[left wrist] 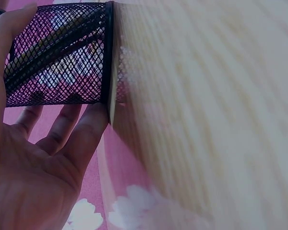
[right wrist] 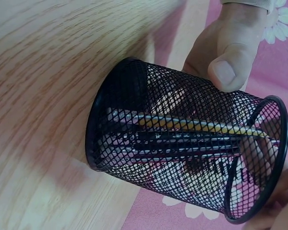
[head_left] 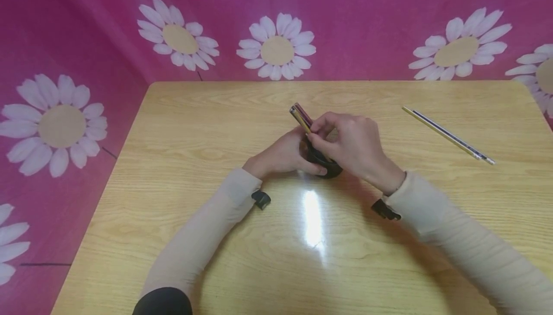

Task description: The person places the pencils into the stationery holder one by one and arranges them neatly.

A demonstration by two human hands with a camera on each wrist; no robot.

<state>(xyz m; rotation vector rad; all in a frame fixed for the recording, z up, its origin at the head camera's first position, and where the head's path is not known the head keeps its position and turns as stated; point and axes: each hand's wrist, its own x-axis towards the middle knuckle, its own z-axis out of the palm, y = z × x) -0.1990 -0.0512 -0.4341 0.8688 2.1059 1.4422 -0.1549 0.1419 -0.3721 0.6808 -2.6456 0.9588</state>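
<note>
A black wire-mesh pencil cup (head_left: 331, 170) stands upright on the table. My left hand (head_left: 282, 152) holds it from the left side, thumb at the front and fingers behind; the left wrist view shows this hand (left wrist: 36, 172) around the mesh. Above the rim, my right hand (head_left: 356, 146) pinches a small bunch of pencils (head_left: 301, 117), tilted to the left. Through the mesh in the right wrist view, a yellow pencil (right wrist: 197, 125) and darker ones lie inside the cup, their lower ends near its base. Fingers of the right hand (right wrist: 281, 201) show beside the rim.
Two pencils (head_left: 449, 135), one yellow and one dark striped, lie side by side on the right of the wooden table (head_left: 207, 113). A pink cloth (head_left: 358, 27) with white flowers hangs behind the table's back edge. Light reflects off the tabletop before the cup.
</note>
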